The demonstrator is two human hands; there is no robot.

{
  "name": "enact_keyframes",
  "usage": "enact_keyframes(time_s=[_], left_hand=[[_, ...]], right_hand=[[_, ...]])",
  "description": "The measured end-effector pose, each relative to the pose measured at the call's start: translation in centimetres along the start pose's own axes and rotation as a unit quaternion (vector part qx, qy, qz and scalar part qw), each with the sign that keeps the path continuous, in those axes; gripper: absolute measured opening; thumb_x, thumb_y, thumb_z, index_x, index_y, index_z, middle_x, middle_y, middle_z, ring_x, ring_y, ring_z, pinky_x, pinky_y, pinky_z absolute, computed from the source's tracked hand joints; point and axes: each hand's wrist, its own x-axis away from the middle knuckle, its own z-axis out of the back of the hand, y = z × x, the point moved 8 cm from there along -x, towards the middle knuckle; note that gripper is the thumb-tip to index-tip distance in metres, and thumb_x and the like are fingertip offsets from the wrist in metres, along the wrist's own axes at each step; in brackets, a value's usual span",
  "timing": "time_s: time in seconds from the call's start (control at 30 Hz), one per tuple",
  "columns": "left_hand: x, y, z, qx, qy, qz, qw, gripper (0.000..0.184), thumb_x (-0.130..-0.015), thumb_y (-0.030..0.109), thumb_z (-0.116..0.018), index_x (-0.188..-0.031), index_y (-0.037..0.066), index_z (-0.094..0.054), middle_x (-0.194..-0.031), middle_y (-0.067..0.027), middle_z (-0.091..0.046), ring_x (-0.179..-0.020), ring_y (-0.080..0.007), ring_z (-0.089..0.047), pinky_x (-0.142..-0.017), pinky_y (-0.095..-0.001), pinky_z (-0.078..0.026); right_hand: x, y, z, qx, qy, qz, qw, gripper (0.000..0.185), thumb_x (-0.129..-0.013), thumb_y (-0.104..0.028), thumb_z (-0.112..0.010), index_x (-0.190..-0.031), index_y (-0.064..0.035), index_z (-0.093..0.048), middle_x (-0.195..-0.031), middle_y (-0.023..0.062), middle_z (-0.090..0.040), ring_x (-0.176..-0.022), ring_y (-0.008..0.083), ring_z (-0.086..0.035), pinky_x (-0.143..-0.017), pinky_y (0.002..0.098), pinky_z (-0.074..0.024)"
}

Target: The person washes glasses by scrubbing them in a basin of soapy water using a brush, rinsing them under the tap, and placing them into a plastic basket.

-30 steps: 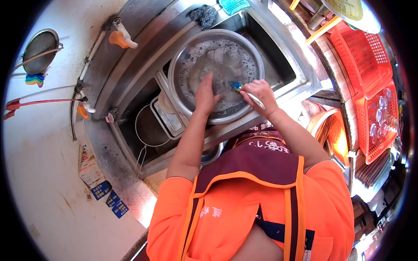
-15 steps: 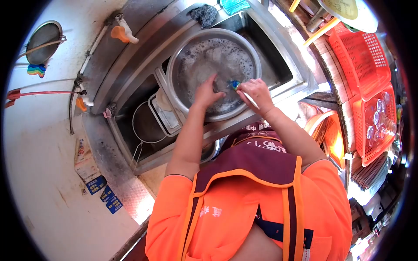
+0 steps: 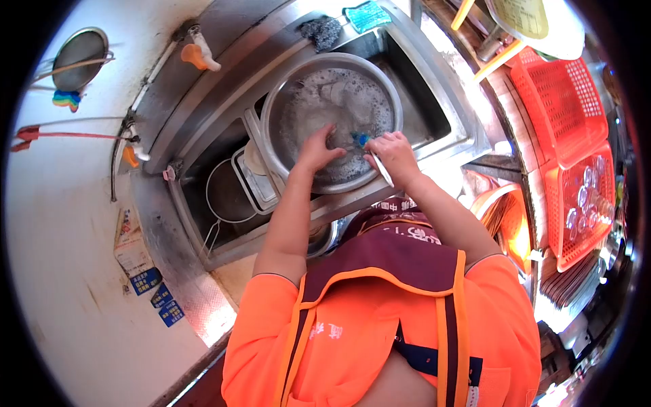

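Observation:
A large round metal basin [image 3: 269, 146] of foamy grey water sits across the sink. Inside it, my left hand [image 3: 317, 150] is at the water near the front left, thumb and fingers curved in a C shape. Anything within that grip is hidden by the cloudy water or too clear to make out. My right hand [image 3: 395, 157] is closed round the white handle of a brush [image 3: 381, 169] at the basin's right front rim. The brush's blue head [image 3: 360, 139] points into the basin, just right of my left hand. Pale shapes show dimly under the foam.
Left of the basin, a sink compartment holds a round wire-rimmed strainer [image 3: 230, 220] and a white container [image 3: 258, 183]. A steel scourer [image 3: 321, 32] and turquoise cloth [image 3: 367, 17] lie on the back ledge. Red baskets [image 3: 559, 108], one with glasses [image 3: 582, 197], stand right. Taps [image 3: 201, 57] are on the wall.
The brush and my right hand have shifted slightly down and left, the handle now more upright in view. My left hand stays nearly in place. The whole view has shifted slightly.

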Motion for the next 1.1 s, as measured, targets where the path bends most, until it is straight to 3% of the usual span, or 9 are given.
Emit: enact_keyframes(time_s=[0.13, 0.2, 0.3, 0.37, 0.43, 0.57, 0.8, 1.03, 1.1], left_hand=[[1.9, 1.5, 3.4, -0.016, 0.093, 0.107, 0.99, 0.073, -0.067, 0.023, -0.075, -0.13, 0.007, -0.043, -0.127, -0.0162, -0.05, -0.117, -0.0328, -0.047, -0.1, -0.0383, -0.037], [1.9, 2.6, 2.0, -0.12, 0.222, -0.001, 0.968, 0.072, -0.067, 0.02, -0.075, -0.13, 0.005, -0.042, -0.129, -0.0179, -0.048, -0.119, -0.0331, -0.046, -0.098, -0.0382, -0.039], [2.6, 4.9, 0.9, -0.173, 0.247, -0.003, 0.953, 0.073, -0.067, 0.02, -0.075, -0.13, 0.006, -0.042, -0.129, -0.0172, -0.049, -0.118, -0.0331, -0.047, -0.099, -0.0381, -0.038], [2.5, 4.6, 1.4, -0.154, 0.235, -0.008, 0.96, 0.069, -0.067, 0.021, -0.074, -0.128, 0.006, -0.045, -0.127, -0.0168, -0.05, -0.117, -0.0331, -0.048, -0.097, -0.0384, -0.039], [1.5, 2.6, 0.8, -0.024, 0.092, 0.051, 0.994, 0.067, -0.066, 0.028, -0.073, -0.124, 0.006, -0.049, -0.121, -0.0141, -0.054, -0.112, -0.0297, -0.052, -0.095, -0.0389, -0.042], [2.6, 2.7, 2.6, -0.05, 0.23, 0.063, 0.97, 0.066, -0.068, 0.026, -0.072, -0.126, 0.006, -0.048, -0.124, -0.0148, -0.052, -0.112, -0.0307, -0.052, -0.093, -0.039, -0.043], [2.4, 6.0, -0.8, -0.173, 0.274, 0.082, 0.943, 0.095, -0.064, 0.018, -0.075, -0.14, 0.005, -0.02, -0.127, -0.0194, -0.048, -0.116, -0.033, -0.048, -0.098, -0.0431, -0.038], [0.5, 3.1, -0.9, -0.068, 0.15, 0.146, 0.976, 0.094, -0.061, 0.033, -0.077, -0.138, 0.006, -0.029, -0.116, -0.0163, -0.056, -0.101, -0.0326, -0.058, -0.089, -0.0414, -0.045], [0.1, 1.3, -1.0, 0.046, 0.129, 0.148, 0.979, 0.086, -0.062, 0.04, -0.075, -0.132, 0.006, -0.039, -0.1, -0.0166, -0.061, -0.092, -0.0306, -0.063, -0.082, -0.0379, -0.05]], right_hand=[[0.2, -0.9, 1.0, 0.006, -0.077, 0.03, 0.997, 0.032, -0.074, -0.034, -0.067, -0.094, -0.0094, -0.062, -0.089, 0.0065, -0.062, -0.093, 0.0234, -0.056, -0.086, 0.0355, -0.0384], [0.5, -1.2, 1.2, 0.004, -0.091, 0.06, 0.994, 0.039, -0.073, -0.037, -0.068, -0.099, -0.009, -0.062, -0.094, 0.0071, -0.061, -0.097, 0.0235, -0.055, -0.088, 0.0353, -0.0376], [1.1, -1.3, 1.2, 0.0, -0.137, 0.088, 0.987, 0.05, -0.069, -0.039, -0.07, -0.108, -0.0087, -0.06, -0.106, 0.0081, -0.058, -0.104, 0.024, -0.052, -0.093, 0.0359, -0.0357], [1.6, -1.4, 1.2, -0.015, -0.154, 0.123, 0.98, 0.052, -0.068, -0.035, -0.072, -0.11, -0.0088, -0.059, -0.11, 0.0093, -0.056, -0.106, 0.0257, -0.05, -0.095, 0.0372, -0.0349], [1.6, -1.4, 1.9, -0.052, -0.179, 0.117, 0.975, 0.05, -0.068, -0.019, -0.071, -0.115, -0.0101, -0.056, -0.117, 0.0108, -0.053, -0.11, 0.0285, -0.049, -0.098, 0.0381, -0.0356], [2.1, -2.0, 3.3, -0.025, -0.206, 0.131, 0.969, 0.051, -0.069, -0.002, -0.063, -0.118, -0.014, -0.056, -0.122, 0.0099, -0.052, -0.112, 0.0283, -0.049, -0.097, 0.0368, -0.0373], [2.8, -1.3, 5.1, -0.059, -0.166, 0.086, 0.981, 0.049, -0.073, -0.003, -0.059, -0.121, -0.0123, -0.052, -0.111, 0.0088, -0.056, -0.096, 0.0291, -0.057, -0.085, 0.0369, -0.0448], [2.0, -2.2, 8.9, -0.099, -0.102, 0.014, 0.99, 0.048, -0.075, 0.0, -0.059, -0.121, -0.0111, -0.051, -0.112, 0.0116, -0.056, -0.092, 0.032, -0.059, -0.078, 0.0391, -0.0493], [1.3, -2.2, 9.7, -0.084, -0.066, 0.003, 0.994, 0.046, -0.078, 0.002, -0.059, -0.121, -0.013, -0.052, -0.111, 0.0108, -0.057, -0.088, 0.0236, -0.063, -0.074, 0.0334, -0.0517]])
